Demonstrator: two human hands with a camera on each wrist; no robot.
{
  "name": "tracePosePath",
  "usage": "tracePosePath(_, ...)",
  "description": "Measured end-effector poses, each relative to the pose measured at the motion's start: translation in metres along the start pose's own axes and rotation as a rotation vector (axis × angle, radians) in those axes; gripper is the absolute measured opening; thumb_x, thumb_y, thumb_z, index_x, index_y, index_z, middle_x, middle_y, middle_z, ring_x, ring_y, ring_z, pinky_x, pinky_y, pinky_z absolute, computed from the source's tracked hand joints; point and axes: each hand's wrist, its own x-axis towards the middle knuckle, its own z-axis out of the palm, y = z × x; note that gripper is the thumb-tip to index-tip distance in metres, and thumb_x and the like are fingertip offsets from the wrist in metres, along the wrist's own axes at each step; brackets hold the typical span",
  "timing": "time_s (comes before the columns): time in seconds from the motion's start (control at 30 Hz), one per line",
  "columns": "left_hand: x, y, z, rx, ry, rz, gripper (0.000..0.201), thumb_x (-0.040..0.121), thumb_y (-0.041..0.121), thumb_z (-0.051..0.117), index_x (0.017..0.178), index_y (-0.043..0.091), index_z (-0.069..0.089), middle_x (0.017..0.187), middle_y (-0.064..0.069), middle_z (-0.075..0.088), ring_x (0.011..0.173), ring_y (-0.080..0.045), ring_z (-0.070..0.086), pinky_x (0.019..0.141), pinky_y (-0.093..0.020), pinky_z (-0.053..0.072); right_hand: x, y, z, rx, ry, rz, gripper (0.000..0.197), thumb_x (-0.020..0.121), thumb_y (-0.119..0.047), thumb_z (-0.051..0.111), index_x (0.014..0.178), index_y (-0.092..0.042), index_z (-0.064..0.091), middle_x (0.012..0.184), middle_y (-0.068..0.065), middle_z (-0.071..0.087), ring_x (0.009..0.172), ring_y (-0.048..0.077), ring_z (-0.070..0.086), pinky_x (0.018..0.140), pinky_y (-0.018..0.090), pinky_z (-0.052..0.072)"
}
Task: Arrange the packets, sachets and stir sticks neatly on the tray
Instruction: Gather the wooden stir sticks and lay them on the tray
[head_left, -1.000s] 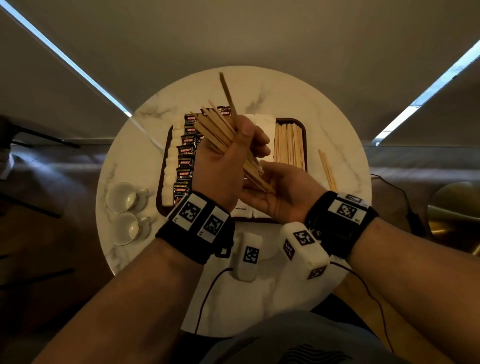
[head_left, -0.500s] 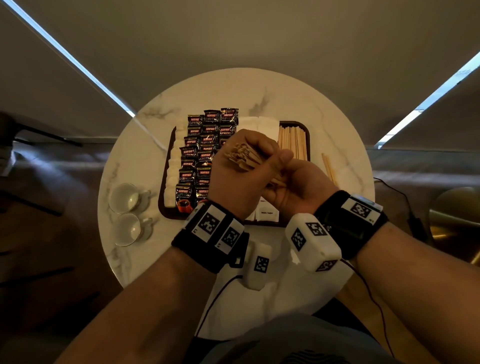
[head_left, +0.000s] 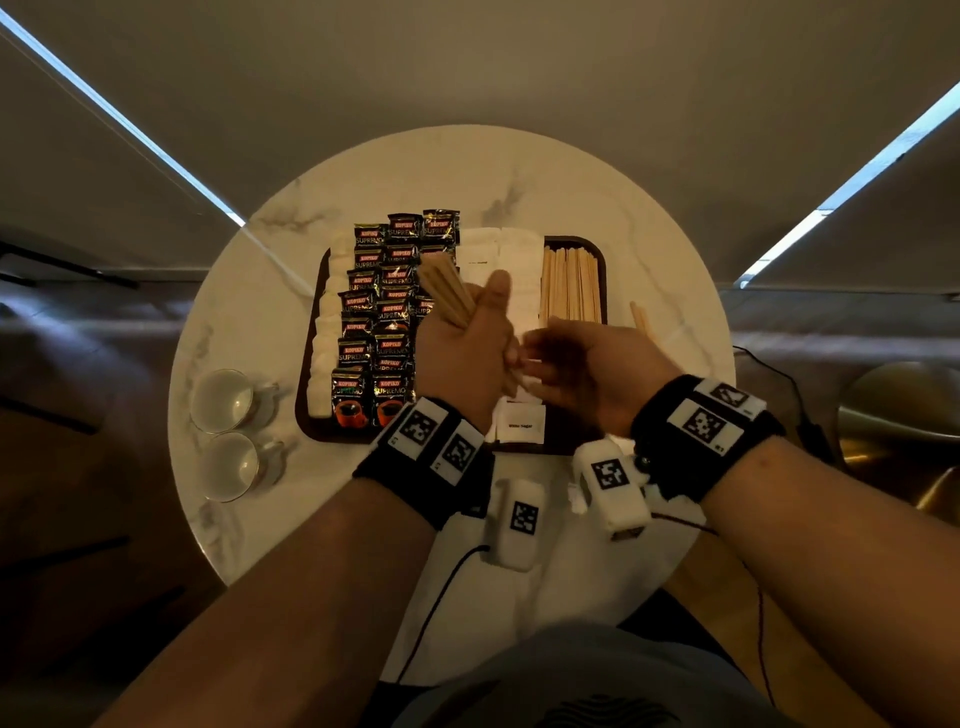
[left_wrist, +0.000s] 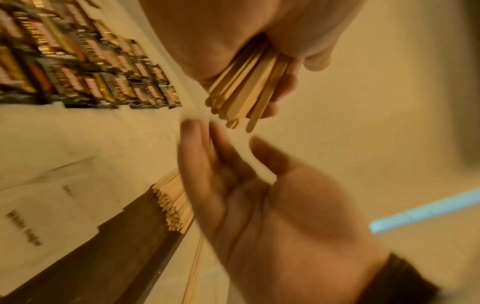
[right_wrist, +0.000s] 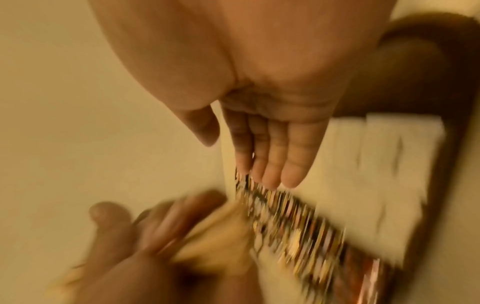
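Above the tray (head_left: 601, 260), in the head view, the left hand (head_left: 465, 348) clutches a bundle of stir sticks (head_left: 447, 291) over the coffee packets (head_left: 379, 322); the right hand (head_left: 587, 364) hovers beside it, fingers loose. The left wrist view shows that palm flat under the bundle's ends, apparently squaring them. The right wrist view is blurred. Next, the bundle likely joins the laid sticks (head_left: 569, 280).

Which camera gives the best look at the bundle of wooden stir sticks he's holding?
The left wrist view: the bundle of wooden stir sticks is close, ends sharp. The head view shows it small; the right wrist view only blurs it.
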Motion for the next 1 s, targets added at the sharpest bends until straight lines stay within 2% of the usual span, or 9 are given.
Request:
tracePosePath(0.1,0.011,-0.012,-0.004,-0.128,0.102,-0.210,0.039,0.094,0.046,0.068,0.077,0.018,0.049,0.052,0.003,0.046,0.043,-0.012,0.042,0.045,-0.026,0.043,0.038,-0.005,-0.056,-0.811,0.532,-0.244,0.015,0.096,-0.027,0.068,0.105,-0.017,0.073,0.101,0.006,0.073,0.096,0.024,0.070,0.087,0.040,0.060)
tracePosePath(0.17,0.015,-0.021,-0.008,-0.109,0.107,-0.306,0.039,0.093,0.046,0.072,0.075,0.019,0.049,0.054,0.003,0.046,0.043,-0.010,0.040,0.044,-0.025,0.041,0.060,-0.010,-0.089,-1.075,0.674,-0.219,0.022,0.092,-0.033,0.072,0.106,-0.016,0.070,0.104,0.007,0.071,0.098,0.027,0.067,0.085,0.041,0.056)
tracePosePath(0.3,0.019,-0.038,-0.013,-0.107,0.021,-0.389,0.035,0.095,0.039,0.072,0.073,0.020,0.053,0.055,0.003,0.047,0.046,-0.011,0.043,0.046,-0.025,0.043,0.088,-0.012,-0.111,-1.374,0.682,-0.074,0.055,0.084,-0.050,0.080,0.116,-0.009,0.064,0.113,0.015,0.066,0.102,0.033,0.066,0.083,0.041,0.052)
tracePosePath(0.37,0.020,-0.044,-0.014,-0.105,-0.001,-0.394,0.032,0.096,0.037,0.071,0.075,0.019,0.055,0.056,0.003,0.048,0.047,-0.012,0.045,0.048,-0.026,0.044,0.095,-0.014,-0.110,-1.397,0.674,-0.100,0.048,0.092,-0.046,0.074,0.114,-0.005,0.064,0.116,0.017,0.066,0.106,0.035,0.066,0.083,0.039,0.049)
tracePosePath(0.43,0.020,-0.049,-0.013,-0.100,-0.011,-0.402,0.030,0.095,0.036,0.072,0.077,0.018,0.056,0.057,0.002,0.049,0.048,-0.012,0.046,0.049,-0.026,0.045,0.099,-0.016,-0.107,-1.416,0.668,-0.114,0.043,0.103,-0.041,0.059,0.112,0.000,0.066,0.118,0.021,0.067,0.109,0.038,0.065,0.087,0.041,0.050)
tracePosePath(0.53,0.019,-0.054,-0.011,-0.085,-0.020,-0.418,0.032,0.095,0.036,0.072,0.076,0.018,0.054,0.056,0.002,0.050,0.047,-0.012,0.047,0.049,-0.026,0.045,0.096,-0.018,-0.099,-1.472,0.654,-0.134,0.044,0.108,-0.037,0.049,0.114,0.003,0.067,0.120,0.023,0.067,0.113,0.040,0.065,0.094,0.042,0.051)
tracePosePath(0.7,0.008,-0.065,-0.007,-0.032,-0.053,-0.404,0.030,0.095,0.035,0.072,0.080,0.016,0.054,0.056,0.002,0.051,0.048,-0.013,0.048,0.050,-0.028,0.047,0.095,-0.011,-0.094,-1.623,0.640,-0.140,0.018,0.102,-0.013,0.058,0.111,-0.002,0.068,0.119,0.018,0.069,0.113,0.034,0.068,0.093,0.038,0.055)
tracePosePath(0.87,0.001,-0.078,-0.010,-0.022,-0.051,-0.428,0.028,0.096,0.032,0.072,0.079,0.016,0.055,0.057,0.001,0.050,0.049,-0.014,0.048,0.051,-0.029,0.047,0.093,-0.005,-0.095,-1.653,0.654,-0.179,0.017,0.101,-0.012,0.058,0.111,-0.002,0.068,0.118,0.018,0.069,0.112,0.034,0.068,0.093,0.038,0.055)
tracePosePath(1.0,0.000,-0.085,-0.011,0.009,-0.035,-0.418,0.025,0.096,0.031,0.072,0.084,0.015,0.058,0.058,0.001,0.053,0.050,-0.014,0.051,0.052,-0.030,0.049,0.095,0.003,-0.100,-1.609,0.644,-0.202,0.017,0.099,-0.014,0.061,0.108,-0.004,0.070,0.113,0.017,0.070,0.107,0.035,0.069,0.083,0.036,0.052)
